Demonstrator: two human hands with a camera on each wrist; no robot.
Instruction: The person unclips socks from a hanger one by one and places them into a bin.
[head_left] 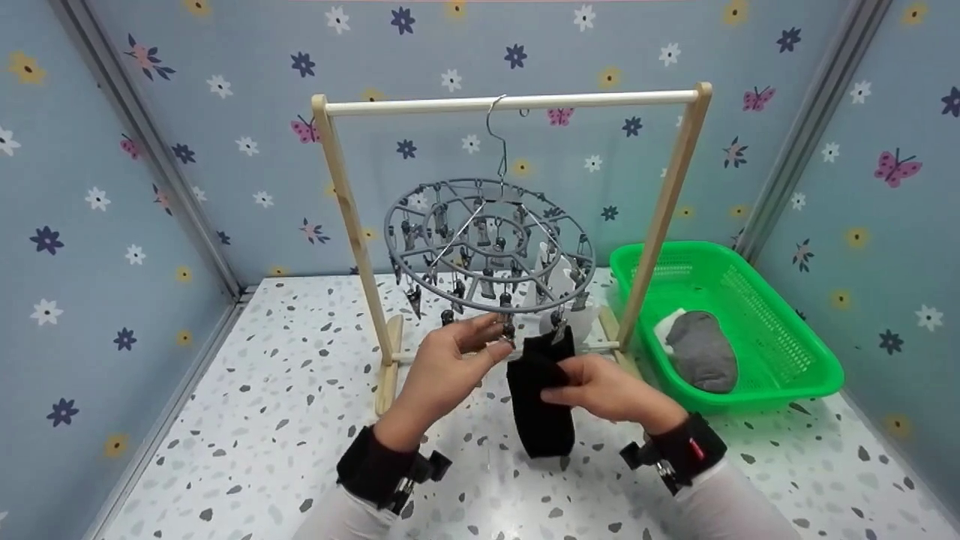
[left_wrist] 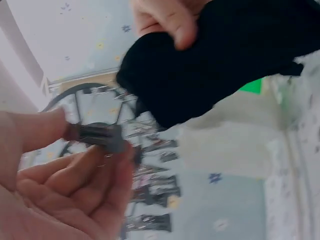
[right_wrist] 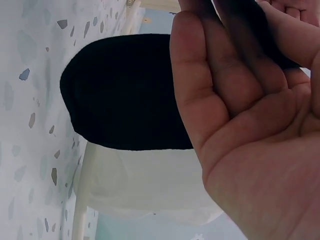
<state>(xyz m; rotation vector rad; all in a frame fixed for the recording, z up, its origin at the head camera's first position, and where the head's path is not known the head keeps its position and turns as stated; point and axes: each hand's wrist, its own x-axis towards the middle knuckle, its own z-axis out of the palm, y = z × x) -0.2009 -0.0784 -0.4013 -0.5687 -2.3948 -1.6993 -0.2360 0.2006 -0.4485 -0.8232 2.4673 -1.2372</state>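
Observation:
My left hand (head_left: 450, 367) pinches a grey clothes clip (left_wrist: 97, 136) at the near edge of a round grey hanger (head_left: 480, 304), between thumb and fingertips. In my right hand (head_left: 611, 390) is a black sock (head_left: 541, 420), gripped near its upper part by thumb and fingers, with its lower end hanging down. More black cloth (head_left: 561, 346) shows just behind that sock, right under a clip (head_left: 559, 327) at the hanger's near right. The right wrist view shows the sock's rounded end (right_wrist: 120, 92) hanging beyond my fingers.
The hanger hangs by a metal hook (head_left: 496, 135) from a wooden rack (head_left: 420, 106), with several clips around its rings. White cloth (left_wrist: 230, 135) hangs behind the sock. At the right, a green basket (head_left: 780, 315) holds a grey bundle (head_left: 703, 352) with something white beside it.

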